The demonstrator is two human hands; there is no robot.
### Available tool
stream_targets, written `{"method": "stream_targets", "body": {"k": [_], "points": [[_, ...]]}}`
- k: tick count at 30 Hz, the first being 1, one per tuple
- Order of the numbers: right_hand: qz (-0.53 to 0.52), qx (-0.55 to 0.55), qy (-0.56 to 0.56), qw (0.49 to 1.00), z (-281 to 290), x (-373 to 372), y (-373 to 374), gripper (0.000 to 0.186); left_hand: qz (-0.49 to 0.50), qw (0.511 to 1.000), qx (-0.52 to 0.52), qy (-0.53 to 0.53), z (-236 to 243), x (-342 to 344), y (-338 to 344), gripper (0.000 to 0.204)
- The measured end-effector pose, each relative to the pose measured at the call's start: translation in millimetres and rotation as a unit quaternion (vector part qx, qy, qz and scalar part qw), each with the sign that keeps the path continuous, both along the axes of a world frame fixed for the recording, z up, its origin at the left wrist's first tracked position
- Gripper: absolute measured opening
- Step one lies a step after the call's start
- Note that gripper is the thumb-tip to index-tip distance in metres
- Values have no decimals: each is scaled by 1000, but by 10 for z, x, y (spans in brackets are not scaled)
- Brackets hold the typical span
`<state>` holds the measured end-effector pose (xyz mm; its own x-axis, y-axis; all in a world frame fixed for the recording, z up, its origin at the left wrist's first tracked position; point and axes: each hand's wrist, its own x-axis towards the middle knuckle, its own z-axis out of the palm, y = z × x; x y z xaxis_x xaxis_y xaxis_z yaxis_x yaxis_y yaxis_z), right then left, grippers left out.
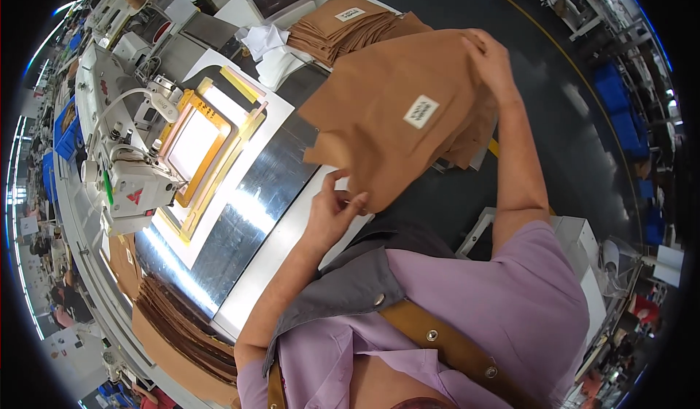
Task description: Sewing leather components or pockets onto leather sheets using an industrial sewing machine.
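Observation:
A brown fabric panel [394, 88] with a white sewn label [421, 111] hangs between my hands, its left edge uneven and curled. My right hand [492, 63] pinches its far right corner, fingertips folded over the edge. At the near corner, my left hand [335, 208] has its thumb and fingers curled at the cloth edge, holding it; part of the grip is hard to see. Left of the panel is a sewing machine [135, 183] with a yellow-orange clamp frame [197, 146] on a white sheet over the shiny metal table [255, 205].
A stack of brown labelled panels [339, 26] lies at the far end, with white cloth [266, 44] beside it. More brown pieces [182, 336] are stacked at the near left. Brown cloth [470, 143] also hangs under the held panel. A dark floor [561, 117] lies to the right.

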<state>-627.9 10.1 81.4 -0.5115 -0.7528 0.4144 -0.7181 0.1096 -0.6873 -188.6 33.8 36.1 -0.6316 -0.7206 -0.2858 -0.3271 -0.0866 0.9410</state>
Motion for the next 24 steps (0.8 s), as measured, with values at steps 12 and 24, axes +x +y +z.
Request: {"method": "stream_targets", "body": {"k": [12, 24], "points": [[-55, 68, 160, 983, -803, 513, 54, 36, 184, 966, -113, -141, -307, 1343, 241, 36], [231, -2, 130, 964, -896, 2677, -2126, 28, 394, 904, -97, -136, -372, 2260, 788, 24]]}}
